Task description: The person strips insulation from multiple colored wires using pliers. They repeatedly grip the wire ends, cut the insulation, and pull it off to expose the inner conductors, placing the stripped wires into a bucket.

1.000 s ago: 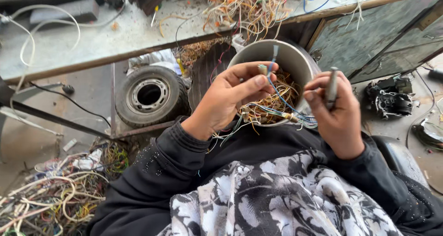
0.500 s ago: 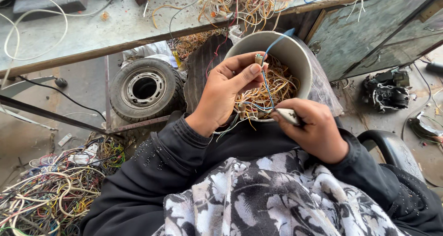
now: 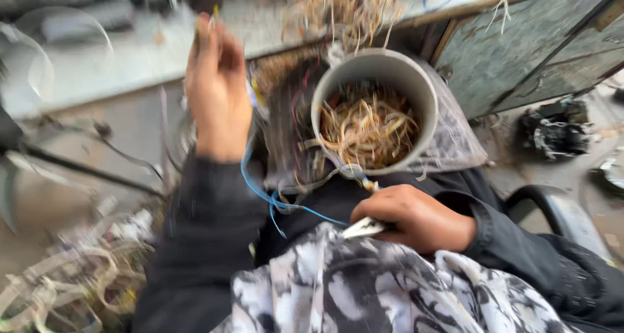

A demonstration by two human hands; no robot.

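Close to the body, above a patterned black-and-white garment (image 3: 364, 287), the right hand (image 3: 416, 216) sits clenched around a pale, blade-like tool (image 3: 364, 227) whose tip pokes out toward the left. From that grip a thin blue wire (image 3: 286, 203) runs up and leftward, its long axis slanting from the lap to the raised left hand (image 3: 218, 89). The left hand is lifted high and blurred; its fingers appear pinched around the wire's upper end, though the blur hides the exact hold. The wire hangs slack in a loop between the two hands, nearer the right hand at its lower end. Just beyond the right hand stands a grey bucket (image 3: 426, 95) of stripped, tan wire strands (image 3: 367, 125). Farther back, a cluttered bench (image 3: 130, 53) carries more tangled wire (image 3: 344, 8).
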